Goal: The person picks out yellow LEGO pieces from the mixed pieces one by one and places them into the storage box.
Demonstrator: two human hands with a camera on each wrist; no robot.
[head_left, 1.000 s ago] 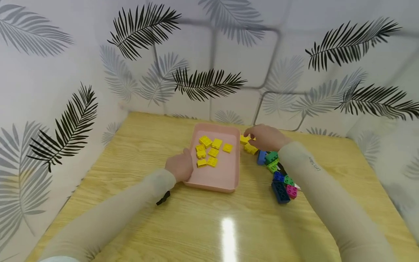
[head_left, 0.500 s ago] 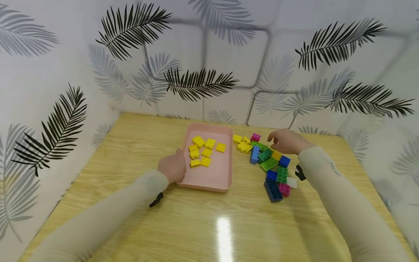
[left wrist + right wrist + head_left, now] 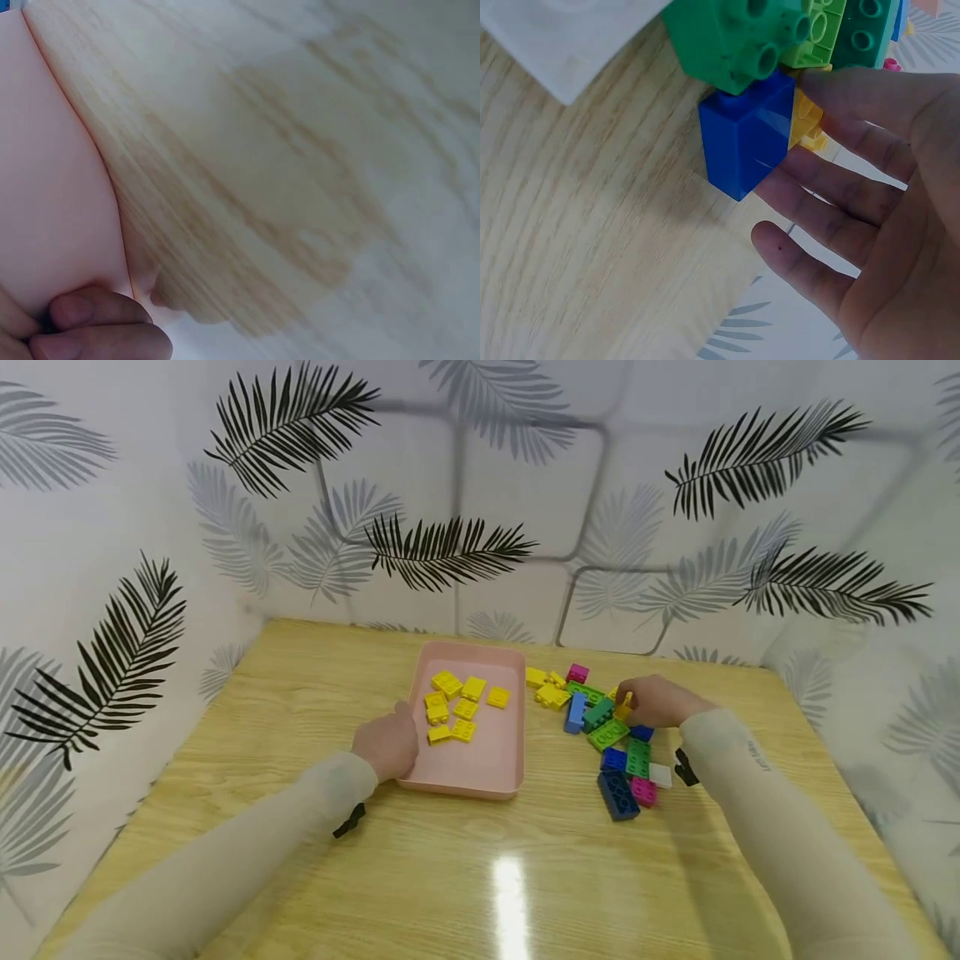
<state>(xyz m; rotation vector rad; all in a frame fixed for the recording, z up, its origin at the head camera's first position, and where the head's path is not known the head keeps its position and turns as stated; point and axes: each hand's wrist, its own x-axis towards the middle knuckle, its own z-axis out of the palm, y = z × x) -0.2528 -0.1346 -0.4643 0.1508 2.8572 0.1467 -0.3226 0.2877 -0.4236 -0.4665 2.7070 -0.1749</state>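
Note:
My left hand (image 3: 386, 745) grips the near left edge of a pink plastic tray (image 3: 472, 773); its curled fingers show at the wall in the left wrist view. Several yellow toy bricks (image 3: 463, 730) lie in the tray. To the right, my right hand (image 3: 660, 702) reaches down into a loose pile and pinches an orange-yellow brick (image 3: 804, 116) between thumb and fingers, other fingers spread. A blue brick (image 3: 742, 142) stands right in front of these fingers, partly covering the orange-yellow one. More yellow bricks (image 3: 551, 696) lie just right of the tray.
Green bricks (image 3: 607, 735), a light blue brick (image 3: 575, 713), a dark blue brick (image 3: 618, 795), pink bricks (image 3: 643, 791) and a white piece (image 3: 661, 776) crowd around the right hand on the wooden table (image 3: 420, 868). A leaf-patterned wall covering (image 3: 510, 593) rises behind.
My right hand has moved from the yellow bricks beside the tray rightward, then down onto the orange-yellow brick. The head view has turned slightly right. The left hand stays on the tray.

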